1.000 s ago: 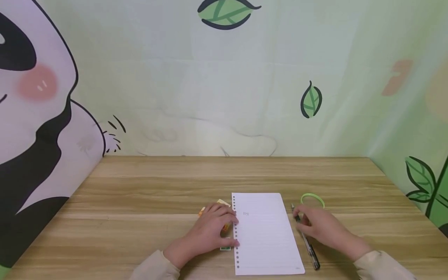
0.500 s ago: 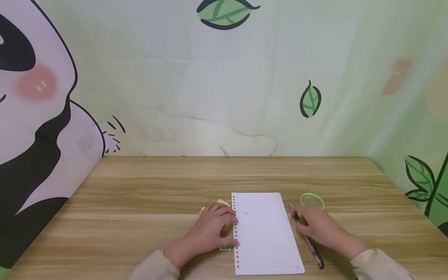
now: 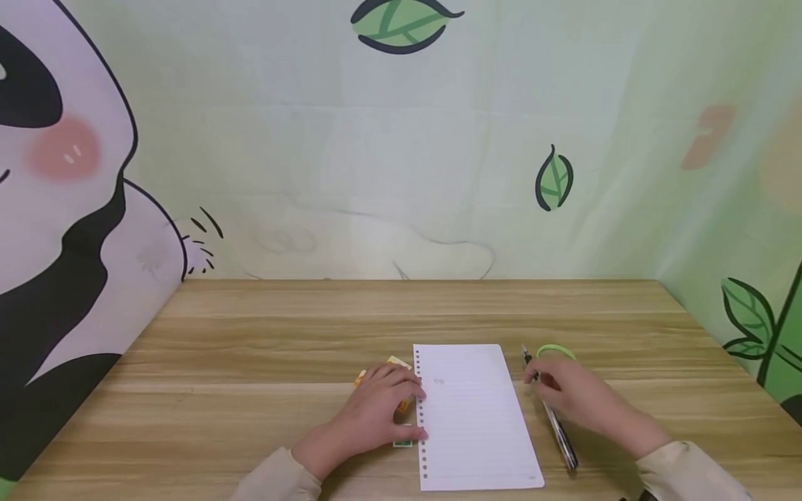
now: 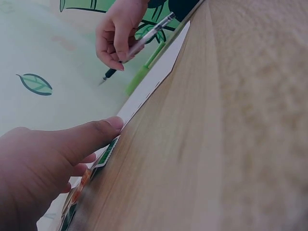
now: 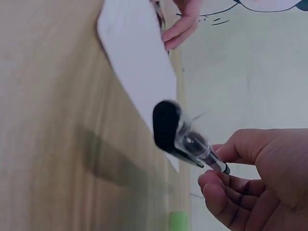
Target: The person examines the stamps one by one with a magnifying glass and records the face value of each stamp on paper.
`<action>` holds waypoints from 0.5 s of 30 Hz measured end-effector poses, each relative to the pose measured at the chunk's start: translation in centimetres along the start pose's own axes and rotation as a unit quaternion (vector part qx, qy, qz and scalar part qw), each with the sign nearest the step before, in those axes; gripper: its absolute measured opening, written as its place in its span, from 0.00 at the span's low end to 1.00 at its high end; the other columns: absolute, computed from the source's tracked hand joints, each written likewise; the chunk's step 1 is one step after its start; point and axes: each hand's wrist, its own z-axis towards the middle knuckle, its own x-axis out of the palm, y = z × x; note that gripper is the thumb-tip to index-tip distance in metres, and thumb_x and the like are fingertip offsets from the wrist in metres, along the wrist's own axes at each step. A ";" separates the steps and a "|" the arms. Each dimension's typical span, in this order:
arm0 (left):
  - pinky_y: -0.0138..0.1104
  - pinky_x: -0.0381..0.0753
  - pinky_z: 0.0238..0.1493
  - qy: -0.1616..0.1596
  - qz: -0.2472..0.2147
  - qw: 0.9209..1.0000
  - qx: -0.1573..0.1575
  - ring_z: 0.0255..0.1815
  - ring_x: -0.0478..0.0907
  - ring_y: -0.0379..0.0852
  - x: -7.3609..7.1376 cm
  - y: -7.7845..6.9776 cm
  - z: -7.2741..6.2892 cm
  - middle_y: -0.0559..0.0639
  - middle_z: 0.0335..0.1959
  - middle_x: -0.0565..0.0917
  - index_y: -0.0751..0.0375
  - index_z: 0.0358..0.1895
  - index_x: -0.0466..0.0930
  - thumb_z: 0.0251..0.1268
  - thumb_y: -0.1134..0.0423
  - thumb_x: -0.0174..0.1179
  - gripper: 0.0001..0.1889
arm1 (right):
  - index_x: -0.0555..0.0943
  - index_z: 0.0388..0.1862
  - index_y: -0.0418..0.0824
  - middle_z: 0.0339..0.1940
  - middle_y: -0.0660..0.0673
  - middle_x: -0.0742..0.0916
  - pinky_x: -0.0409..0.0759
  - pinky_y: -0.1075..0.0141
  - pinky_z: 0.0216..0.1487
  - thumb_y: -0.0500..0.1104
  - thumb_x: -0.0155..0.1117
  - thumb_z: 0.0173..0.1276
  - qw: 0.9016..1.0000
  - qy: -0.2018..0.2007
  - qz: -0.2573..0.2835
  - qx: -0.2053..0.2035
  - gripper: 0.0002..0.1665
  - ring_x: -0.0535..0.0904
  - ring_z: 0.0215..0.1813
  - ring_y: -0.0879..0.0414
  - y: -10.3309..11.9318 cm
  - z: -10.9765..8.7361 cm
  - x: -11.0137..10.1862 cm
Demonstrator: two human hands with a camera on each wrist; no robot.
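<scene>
A sheet of lined white paper (image 3: 473, 431) with punched holes down its left edge lies on the table, a small scribble near its upper left. My left hand (image 3: 376, 410) rests at that edge, thumb and fingertips touching the paper. Partly under this hand are small printed pieces, one green and white (image 3: 403, 442), others orange and yellow (image 3: 398, 362). In my right hand (image 3: 579, 393) I pinch a clear-barrelled pen (image 3: 560, 435) with a dark grip. The left wrist view shows the pen (image 4: 144, 42) raised off the table, its point exposed.
A bright green ring (image 3: 556, 348) lies just beyond my right hand, partly hidden by it. The wooden table (image 3: 250, 334) meets a printed cloth backdrop (image 3: 313, 139) with a panda and leaves at the back and sides.
My right hand has picked the pen up from beside the paper and moved slightly away from me and to the right. My left hand has stayed on the paper's edge.
</scene>
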 end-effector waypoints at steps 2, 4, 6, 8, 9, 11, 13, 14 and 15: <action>0.47 0.65 0.67 -0.001 0.001 1.000 0.000 0.60 0.72 0.45 0.0 0.0 0.0 0.42 0.52 0.81 0.50 0.46 0.82 0.48 0.43 0.70 0.23 | 0.82 0.35 0.42 0.26 0.54 0.75 0.69 0.73 0.27 0.32 0.57 0.64 1.000 0.003 0.012 0.001 0.08 0.64 0.29 0.68 0.2 0.1 -0.3; 0.47 0.65 0.67 -0.002 0.002 1.000 0.000 0.60 0.72 0.45 0.0 0.1 0.0 0.42 0.52 0.81 0.49 0.45 0.81 0.48 0.43 0.70 0.23 | 0.82 0.36 0.41 0.25 0.54 0.77 0.71 0.73 0.26 0.34 0.57 0.67 0.999 0.009 0.032 0.004 0.07 0.66 0.27 0.68 0.4 0.3 -0.7; 0.47 0.65 0.67 -0.003 0.001 1.000 0.000 0.60 0.72 0.45 0.0 0.1 0.0 0.42 0.52 0.81 0.49 0.45 0.82 0.48 0.43 0.71 0.23 | 0.82 0.38 0.38 0.23 0.53 0.78 0.72 0.73 0.24 0.35 0.56 0.69 0.998 0.021 0.058 0.010 0.07 0.67 0.24 0.68 0.7 0.4 -1.1; 0.46 0.65 0.67 -0.001 0.002 1.000 0.000 0.60 0.72 0.45 0.0 0.1 -0.1 0.42 0.52 0.80 0.49 0.46 0.82 0.48 0.43 0.70 0.23 | 0.81 0.39 0.36 0.20 0.53 0.77 0.72 0.72 0.21 0.36 0.54 0.71 0.996 0.029 0.083 0.017 0.08 0.68 0.21 0.68 0.9 0.5 -1.3; 0.46 0.65 0.68 0.001 0.003 1.000 -0.001 0.60 0.72 0.45 0.0 0.0 0.0 0.42 0.52 0.80 0.49 0.46 0.82 0.48 0.42 0.70 0.23 | 0.81 0.39 0.36 0.19 0.53 0.76 0.73 0.72 0.21 0.35 0.53 0.71 0.995 0.028 0.092 0.019 0.08 0.68 0.20 0.68 1.1 0.5 -1.4; 0.46 0.64 0.68 0.005 0.003 1.000 -0.003 0.61 0.71 0.44 0.0 0.0 0.0 0.42 0.53 0.80 0.49 0.46 0.82 0.48 0.42 0.70 0.23 | 0.80 0.40 0.34 0.19 0.52 0.77 0.74 0.71 0.21 0.34 0.51 0.71 0.993 0.024 0.110 0.023 0.09 0.69 0.21 0.67 1.3 0.6 -1.6; 0.45 0.64 0.69 0.010 0.005 1.000 -0.006 0.61 0.71 0.44 0.0 0.0 0.0 0.42 0.53 0.80 0.48 0.47 0.81 0.49 0.41 0.69 0.24 | 0.79 0.41 0.33 0.19 0.51 0.77 0.74 0.71 0.21 0.32 0.49 0.70 0.992 0.013 0.120 0.026 0.10 0.70 0.21 0.67 1.5 0.6 -1.7; 0.45 0.63 0.69 0.012 0.005 1.000 -0.007 0.61 0.71 0.44 0.0 0.0 0.0 0.42 0.53 0.80 0.48 0.47 0.81 0.49 0.41 0.69 0.24 | 0.79 0.41 0.33 0.19 0.50 0.77 0.73 0.71 0.22 0.31 0.49 0.69 0.992 0.008 0.120 0.026 0.10 0.70 0.21 0.67 1.6 0.6 -1.7; 0.45 0.63 0.69 0.013 0.005 1.000 -0.008 0.61 0.71 0.44 0.0 0.0 0.0 0.42 0.53 0.80 0.48 0.47 0.81 0.49 0.41 0.69 0.24 | 0.79 0.41 0.33 0.20 0.50 0.78 0.74 0.71 0.22 0.30 0.50 0.69 0.992 0.002 0.122 0.025 0.10 0.70 0.22 0.67 1.7 0.6 -1.7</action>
